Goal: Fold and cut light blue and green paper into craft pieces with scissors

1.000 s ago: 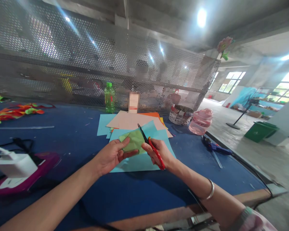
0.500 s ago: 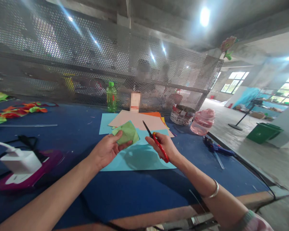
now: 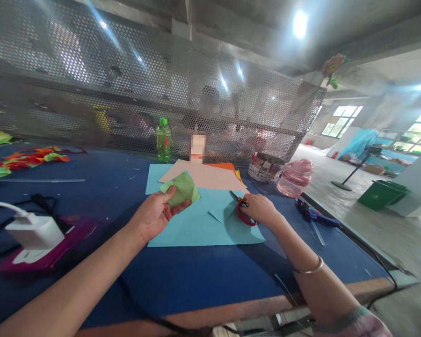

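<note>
My left hand holds a crumpled piece of green paper between fingers and thumb, above the left part of a light blue paper sheet. My right hand lies over red-handled scissors, whose handles are partly hidden under it. The scissors rest flat on the blue sheet, with their short dark blades pointing up and to the left. A small triangular flap shows on that sheet. Beyond it lie a pale pink sheet and an orange sheet.
A blue worktable carries a green bottle, a woven basket, a pink plastic jar, a blue glue gun and a white charger. Colourful paper strips lie at far left. A perforated metal screen stands behind.
My right hand has come down and to the right, and the scissors have gone from upright in its grip to lying flat on the blue sheet. The green paper stays in my left hand.
</note>
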### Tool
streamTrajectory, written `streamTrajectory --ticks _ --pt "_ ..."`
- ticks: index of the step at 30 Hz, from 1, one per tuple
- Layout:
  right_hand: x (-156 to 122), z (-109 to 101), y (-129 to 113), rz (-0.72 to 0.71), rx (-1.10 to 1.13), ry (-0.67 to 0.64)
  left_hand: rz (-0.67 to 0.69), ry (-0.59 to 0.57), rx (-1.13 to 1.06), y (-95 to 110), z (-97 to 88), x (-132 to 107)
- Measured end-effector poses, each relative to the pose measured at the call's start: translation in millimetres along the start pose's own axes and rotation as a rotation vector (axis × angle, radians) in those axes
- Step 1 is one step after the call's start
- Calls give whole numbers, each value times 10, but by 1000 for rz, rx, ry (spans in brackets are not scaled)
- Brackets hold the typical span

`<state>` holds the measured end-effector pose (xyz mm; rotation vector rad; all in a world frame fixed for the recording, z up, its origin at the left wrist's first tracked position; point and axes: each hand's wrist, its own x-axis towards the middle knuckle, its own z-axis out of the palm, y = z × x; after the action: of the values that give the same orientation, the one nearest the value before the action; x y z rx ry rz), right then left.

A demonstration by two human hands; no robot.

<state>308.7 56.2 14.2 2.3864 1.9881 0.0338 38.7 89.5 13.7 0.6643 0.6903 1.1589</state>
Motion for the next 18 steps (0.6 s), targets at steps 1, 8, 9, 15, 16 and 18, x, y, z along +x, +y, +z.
streamTrajectory --ticks 1,8,9,15,16,18 --pt "-9 -8 -10 -18 3 5 2 -4 3 1 0 -1" --pt "-37 57 -284 -202 110 115 25 5 16 20 25 -15" --pt "-26 88 -308 -205 120 89 34 15 11 33 27 -16" --pt "117 181 -276 -212 412 14 74 4 -53 136 -14 2" --pt "161 170 -277 -215 447 17 76 1 -57 147 -24 5" --pt "269 131 -316 -213 502 26 80 -10 -58 158 -39 8"
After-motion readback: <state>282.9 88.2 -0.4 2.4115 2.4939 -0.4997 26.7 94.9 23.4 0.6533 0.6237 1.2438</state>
